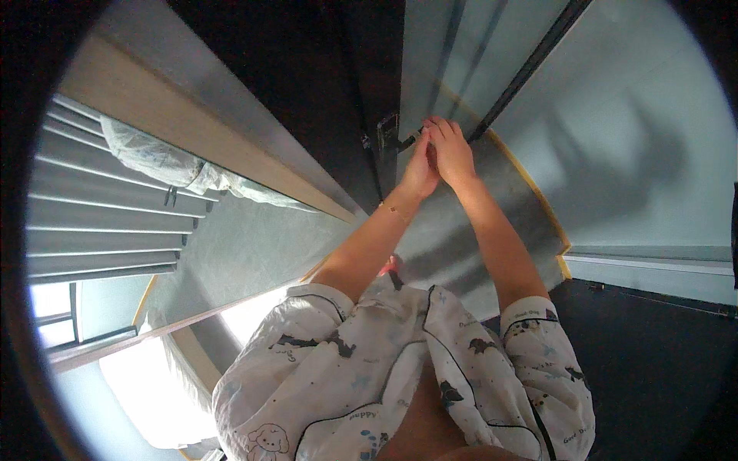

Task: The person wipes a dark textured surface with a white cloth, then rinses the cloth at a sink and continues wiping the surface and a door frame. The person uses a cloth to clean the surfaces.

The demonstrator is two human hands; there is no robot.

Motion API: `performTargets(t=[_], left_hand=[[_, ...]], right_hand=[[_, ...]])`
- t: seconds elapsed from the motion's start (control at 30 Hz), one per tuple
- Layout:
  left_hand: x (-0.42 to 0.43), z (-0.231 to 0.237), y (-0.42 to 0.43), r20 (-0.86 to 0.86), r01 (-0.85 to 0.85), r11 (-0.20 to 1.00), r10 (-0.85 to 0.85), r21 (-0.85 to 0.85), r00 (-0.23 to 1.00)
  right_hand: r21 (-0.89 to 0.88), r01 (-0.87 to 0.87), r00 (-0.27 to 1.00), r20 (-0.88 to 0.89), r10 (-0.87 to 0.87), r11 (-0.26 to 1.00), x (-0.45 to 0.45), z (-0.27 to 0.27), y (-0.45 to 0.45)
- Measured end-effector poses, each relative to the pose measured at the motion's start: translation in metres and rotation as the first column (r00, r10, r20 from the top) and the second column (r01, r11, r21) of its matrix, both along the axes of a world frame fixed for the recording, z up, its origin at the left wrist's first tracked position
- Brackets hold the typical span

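Observation:
Both arms reach forward, and my two hands meet in front of me with the palms facing and fingers close together. My left hand (424, 170) is partly covered by my right hand (452, 147), which lies against it on the right. Just beyond the fingers is a dark lever handle (409, 141) on a dark door (346, 75), beside its lock plate (387, 133). Whether the fingers touch the lever, or anything lies between the palms, is hidden. A thin bracelet (395, 211) circles my left wrist.
Grey floor (426, 248) runs below, bordered by yellow edging (533, 187) along the pale wall (622, 190). A dark surface (634, 357) lies at lower right. Leftward are a wood-coloured panel (202, 138), plastic sheeting (155, 155), grey curtains (109, 213) and a window (55, 305).

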State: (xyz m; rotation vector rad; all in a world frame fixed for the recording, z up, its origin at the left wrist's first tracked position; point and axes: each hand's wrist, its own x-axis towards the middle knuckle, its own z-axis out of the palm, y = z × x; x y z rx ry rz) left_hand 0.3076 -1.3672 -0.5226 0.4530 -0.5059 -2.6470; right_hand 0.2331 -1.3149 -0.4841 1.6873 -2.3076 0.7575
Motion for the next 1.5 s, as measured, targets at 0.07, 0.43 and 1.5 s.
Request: performTargets(t=[0.07, 0.43, 1.5], left_hand=[[0.002, -0.001, -0.004, -0.003, 0.047, 0.999, -0.046, 0.012, 0.999], [0.010, -0.015, -0.033, 0.261, 0.119, 0.990, -0.095, -0.081, 0.961], [0.006, 0.085, 0.167, 0.008, 0.645, 0.751, -0.651, -0.140, 0.759]], right_hand=[[0.001, 0.001, 1.000, -0.007, -0.001, 1.000, 0.000, -0.002, 0.000], [0.008, 0.053, 0.972, 0.228, -0.053, 0.999, -0.003, -0.031, -0.027], [-0.353, 0.727, 0.662, 0.589, -0.463, 0.589, 0.093, 0.081, 0.209]])
